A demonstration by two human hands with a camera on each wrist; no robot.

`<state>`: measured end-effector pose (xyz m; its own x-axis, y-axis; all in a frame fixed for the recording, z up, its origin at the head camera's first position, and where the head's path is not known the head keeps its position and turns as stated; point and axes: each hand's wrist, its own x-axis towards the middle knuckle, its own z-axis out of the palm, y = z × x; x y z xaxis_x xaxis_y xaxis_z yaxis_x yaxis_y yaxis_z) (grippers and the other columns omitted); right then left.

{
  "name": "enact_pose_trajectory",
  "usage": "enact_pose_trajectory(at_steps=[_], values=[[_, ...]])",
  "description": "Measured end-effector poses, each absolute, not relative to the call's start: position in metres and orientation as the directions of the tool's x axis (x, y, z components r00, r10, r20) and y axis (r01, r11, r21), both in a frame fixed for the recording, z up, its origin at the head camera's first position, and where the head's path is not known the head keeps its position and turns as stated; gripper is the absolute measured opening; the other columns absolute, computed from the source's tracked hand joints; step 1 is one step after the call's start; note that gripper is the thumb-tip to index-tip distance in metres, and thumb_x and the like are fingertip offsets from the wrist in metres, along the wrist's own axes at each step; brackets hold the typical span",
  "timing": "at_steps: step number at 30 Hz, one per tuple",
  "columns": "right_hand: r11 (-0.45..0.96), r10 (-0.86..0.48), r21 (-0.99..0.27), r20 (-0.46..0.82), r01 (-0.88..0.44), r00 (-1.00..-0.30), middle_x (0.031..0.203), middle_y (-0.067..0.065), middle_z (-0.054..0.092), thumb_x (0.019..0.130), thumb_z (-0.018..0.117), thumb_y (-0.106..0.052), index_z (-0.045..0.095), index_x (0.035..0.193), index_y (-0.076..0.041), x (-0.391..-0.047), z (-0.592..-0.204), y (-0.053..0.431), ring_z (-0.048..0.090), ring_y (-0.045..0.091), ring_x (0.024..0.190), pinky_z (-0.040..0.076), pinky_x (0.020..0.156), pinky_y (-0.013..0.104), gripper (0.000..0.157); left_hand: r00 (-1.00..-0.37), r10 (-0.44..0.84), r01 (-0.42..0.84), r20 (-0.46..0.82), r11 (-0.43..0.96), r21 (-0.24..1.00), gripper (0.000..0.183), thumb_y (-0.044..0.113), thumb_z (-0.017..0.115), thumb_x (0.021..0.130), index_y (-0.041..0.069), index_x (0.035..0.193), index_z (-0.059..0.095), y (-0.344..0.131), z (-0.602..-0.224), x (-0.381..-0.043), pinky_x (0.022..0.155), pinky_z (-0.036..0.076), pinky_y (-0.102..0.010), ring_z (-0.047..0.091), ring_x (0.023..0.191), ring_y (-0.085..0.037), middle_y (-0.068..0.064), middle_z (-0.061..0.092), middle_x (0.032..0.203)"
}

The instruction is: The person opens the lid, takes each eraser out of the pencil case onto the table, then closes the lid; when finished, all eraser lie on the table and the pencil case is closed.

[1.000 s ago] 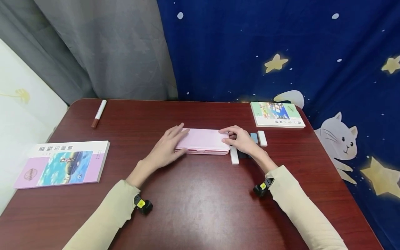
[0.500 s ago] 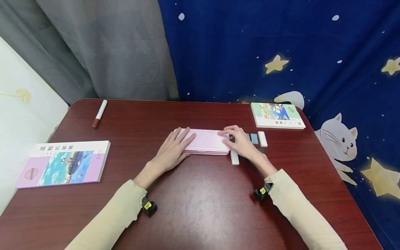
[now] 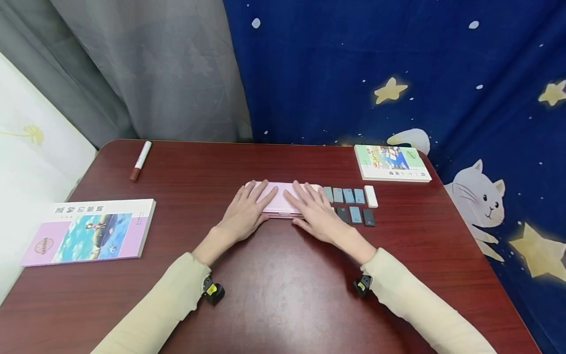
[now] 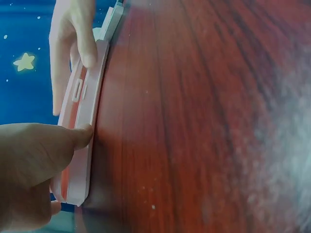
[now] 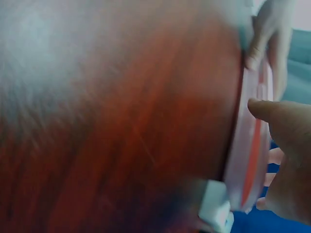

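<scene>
A flat pink case (image 3: 283,199) lies on the dark red-brown table, its lid down. An orange-red band (image 4: 74,116) runs along its front side, beside a small clasp. My left hand (image 3: 242,211) rests on the case's left part, fingers spread and fairly straight over the lid, thumb at the front side. On the right part rests my right hand (image 3: 320,214), likewise spread, its thumb (image 5: 262,109) at the front side. Just right of the case sit several small blue and dark tiles (image 3: 348,196) in two rows. The right hand covers part of that group.
A white block (image 3: 370,196) ends the back row of tiles. A green-and-white book (image 3: 393,163) lies at the back right. At the left are a purple-and-white book (image 3: 88,233) and a white marker with a brown cap (image 3: 141,160). Curtains hang behind the table.
My left hand has slid rightward and farther onto the lid. My right hand has left the case's right end, moved left and spread flat on the lid, uncovering more tiles.
</scene>
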<state>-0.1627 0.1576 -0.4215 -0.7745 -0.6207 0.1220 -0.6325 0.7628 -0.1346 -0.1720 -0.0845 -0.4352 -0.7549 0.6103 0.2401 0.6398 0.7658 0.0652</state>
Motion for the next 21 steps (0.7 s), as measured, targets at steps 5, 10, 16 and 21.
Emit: enact_pose_trajectory(at_steps=[5,10,16,21], values=[[0.775,-0.625,-0.018,0.125,-0.632,-0.771,0.157,0.018,0.018,0.095,0.062,-0.028,0.026,0.153,-0.010,-0.162,-0.430,0.149,0.020,0.040,0.141,0.018,0.108,0.066,0.070,-0.798,0.577,0.595,0.173,0.799,0.082,0.070,0.028,0.066,0.092,0.011,0.151,0.033,-0.079,-0.433,-0.168,0.112,0.022,-0.056,0.023,0.139,-0.044,-0.020,0.023,0.155],[0.795,-0.605,0.032,0.106,-0.606,-0.789,0.159,0.016,0.014,0.097,0.058,-0.029,0.022,0.154,-0.011,-0.163,-0.431,0.148,0.018,0.036,0.143,0.019,0.108,0.066,0.070,-0.828,0.535,0.553,0.168,0.828,0.091,0.072,0.038,0.067,0.090,0.011,0.149,0.036,-0.071,-0.434,-0.167,0.111,0.020,-0.059,0.018,0.140,-0.044,-0.023,0.018,0.156],[0.786,-0.618,0.050,0.082,-0.616,-0.782,0.160,0.008,0.013,0.099,0.054,-0.033,0.019,0.156,-0.018,-0.168,-0.429,0.148,0.018,0.035,0.143,0.021,0.101,0.074,0.068,-0.864,0.484,0.497,0.140,0.864,0.078,0.073,0.044,0.064,0.091,0.014,0.150,0.035,-0.065,-0.437,-0.169,0.110,0.022,-0.061,0.014,0.141,-0.044,-0.020,0.016,0.157],[0.790,-0.614,0.052,0.061,-0.611,-0.787,0.161,0.007,0.009,0.100,0.051,-0.035,0.016,0.156,-0.021,-0.172,-0.430,0.148,0.016,0.035,0.144,0.020,0.101,0.075,0.067,-0.868,0.480,0.489,0.129,0.871,0.046,0.074,0.043,0.060,0.093,0.017,0.154,0.027,-0.064,-0.438,-0.168,0.110,0.023,-0.059,0.013,0.142,-0.044,-0.020,0.014,0.158]])
